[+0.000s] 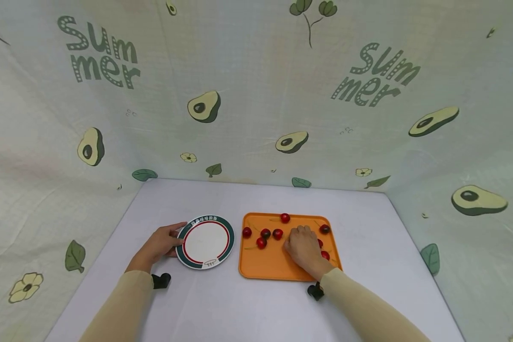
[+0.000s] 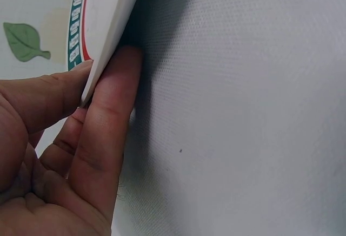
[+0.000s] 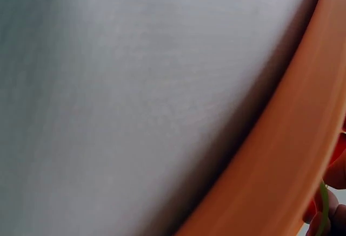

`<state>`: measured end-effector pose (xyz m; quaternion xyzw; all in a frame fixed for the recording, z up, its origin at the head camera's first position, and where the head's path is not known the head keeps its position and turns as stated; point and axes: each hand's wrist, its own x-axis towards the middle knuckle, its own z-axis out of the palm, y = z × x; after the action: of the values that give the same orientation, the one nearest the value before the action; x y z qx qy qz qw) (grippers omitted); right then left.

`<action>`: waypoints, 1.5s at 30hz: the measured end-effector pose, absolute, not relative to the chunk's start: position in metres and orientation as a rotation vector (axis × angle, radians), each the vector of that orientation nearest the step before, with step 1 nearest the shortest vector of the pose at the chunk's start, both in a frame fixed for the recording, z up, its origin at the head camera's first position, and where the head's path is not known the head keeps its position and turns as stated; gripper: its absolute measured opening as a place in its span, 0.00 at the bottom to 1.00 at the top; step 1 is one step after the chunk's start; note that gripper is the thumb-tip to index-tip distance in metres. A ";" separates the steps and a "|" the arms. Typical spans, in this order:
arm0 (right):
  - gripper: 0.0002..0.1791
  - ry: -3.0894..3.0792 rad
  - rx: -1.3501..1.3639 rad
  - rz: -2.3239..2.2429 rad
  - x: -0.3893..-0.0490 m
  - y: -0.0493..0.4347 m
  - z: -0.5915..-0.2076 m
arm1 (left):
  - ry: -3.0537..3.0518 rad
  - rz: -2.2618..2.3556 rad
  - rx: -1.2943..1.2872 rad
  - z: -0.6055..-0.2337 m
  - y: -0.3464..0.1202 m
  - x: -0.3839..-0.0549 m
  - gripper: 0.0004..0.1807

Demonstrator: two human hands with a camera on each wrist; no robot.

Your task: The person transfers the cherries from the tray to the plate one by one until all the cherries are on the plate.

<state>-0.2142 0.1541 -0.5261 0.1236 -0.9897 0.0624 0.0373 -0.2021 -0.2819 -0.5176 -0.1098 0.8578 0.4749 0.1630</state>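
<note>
My left hand point(image 1: 164, 241) pinches the left rim of a round white plate point(image 1: 206, 241) with a green band and red ring. In the left wrist view, the thumb lies over the rim and the fingers point(image 2: 102, 133) reach beneath the plate point(image 2: 111, 19). My right hand point(image 1: 302, 247) is lowered over an orange tray point(image 1: 256, 268), its fingers curled downward. At the edge of the right wrist view, the fingers point(image 3: 338, 174) are bent around a red cherry point(image 3: 310, 212) with a green stem, mostly hidden by the tray wall point(image 3: 286, 144).
Several dark red cherries with stems lie in the tray, among them one cherry point(image 1: 285, 218) at the back edge and another point(image 1: 247, 232) at the left. A white table point(image 1: 222, 304) carries everything. Behind it hangs a printed cloth point(image 1: 248, 71).
</note>
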 end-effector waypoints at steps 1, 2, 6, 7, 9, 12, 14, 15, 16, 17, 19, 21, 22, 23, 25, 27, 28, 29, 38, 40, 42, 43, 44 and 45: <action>0.13 -3.031 0.386 0.188 -0.214 0.154 -0.526 | 2.445 1.356 -0.315 -0.517 -0.282 -0.202 0.36; 0.13 -3.025 0.392 0.181 -0.214 0.155 -0.527 | 2.442 1.358 -0.315 -0.517 -0.282 -0.201 0.36; 0.12 -3.005 0.417 0.154 -0.214 0.155 -0.527 | 2.448 1.351 -0.318 -0.517 -0.282 -0.201 0.36; 0.12 -2.998 0.423 0.151 -0.214 0.155 -0.527 | 2.450 1.351 -0.318 -0.517 -0.282 -0.201 0.36; 0.11 -2.978 0.438 0.141 -0.214 0.155 -0.527 | 2.455 1.348 -0.319 -0.518 -0.283 -0.201 0.36; 0.11 -2.932 0.473 0.118 -0.215 0.156 -0.525 | 2.460 1.343 -0.320 -0.518 -0.283 -0.201 0.36; 0.12 -2.894 0.500 0.089 -0.216 0.157 -0.523 | 2.457 1.346 -0.326 -0.517 -0.282 -0.201 0.36; 0.12 -2.879 0.511 0.084 -0.217 0.157 -0.521 | 2.452 1.351 -0.329 -0.517 -0.282 -0.201 0.36; 0.12 -2.864 0.523 0.075 -0.217 0.157 -0.519 | 2.450 1.354 -0.330 -0.516 -0.282 -0.201 0.36; 0.13 -2.845 0.538 0.069 -0.218 0.157 -0.517 | 2.446 1.359 -0.332 -0.516 -0.281 -0.201 0.36; 0.13 -2.813 0.566 0.066 -0.219 0.155 -0.512 | 2.442 1.362 -0.341 -0.516 -0.281 -0.201 0.36; 0.13 -2.761 0.614 0.080 -0.221 0.153 -0.507 | 2.445 1.355 -0.341 -0.516 -0.280 -0.202 0.36; 0.12 -2.729 0.638 0.083 -0.223 0.152 -0.504 | 2.447 1.351 -0.342 -0.516 -0.280 -0.202 0.36; 0.12 -2.694 0.661 0.089 -0.224 0.149 -0.502 | 2.447 1.346 -0.352 -0.516 -0.280 -0.202 0.36; 0.12 -2.639 0.702 0.080 -0.228 0.144 -0.496 | 2.452 1.337 -0.356 -0.517 -0.280 -0.202 0.36; 0.12 -2.609 0.734 0.064 -0.229 0.135 -0.489 | 2.455 1.331 -0.360 -0.517 -0.280 -0.202 0.36; 0.12 -2.606 0.747 0.061 -0.230 0.130 -0.486 | 2.453 1.331 -0.368 -0.517 -0.280 -0.203 0.36; 0.12 -2.612 0.762 0.057 -0.230 0.125 -0.483 | 2.454 1.328 -0.370 -0.517 -0.280 -0.203 0.36; 0.12 -2.742 0.853 -0.006 -0.230 0.073 -0.477 | 2.436 1.327 -0.364 -0.518 -0.280 -0.207 0.36; 0.13 -2.763 0.877 -0.042 -0.230 0.062 -0.478 | 2.433 1.324 -0.373 -0.519 -0.280 -0.209 0.37; 0.13 -2.767 0.898 -0.067 -0.229 0.052 -0.479 | 2.438 1.313 -0.368 -0.520 -0.281 -0.209 0.37; 0.14 -2.770 0.910 -0.072 -0.229 0.047 -0.479 | 2.436 1.312 -0.373 -0.520 -0.282 -0.210 0.37; 0.15 -2.769 0.921 -0.079 -0.228 0.043 -0.479 | 2.439 1.307 -0.366 -0.521 -0.282 -0.210 0.37; 0.15 -2.770 0.931 -0.085 -0.228 0.039 -0.479 | 2.440 1.303 -0.372 -0.521 -0.283 -0.210 0.37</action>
<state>-0.2283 0.0389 -0.4791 0.3167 -0.9418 -0.0290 0.1090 -0.2097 -0.2828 -0.5212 -0.1313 0.8608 0.4598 0.1743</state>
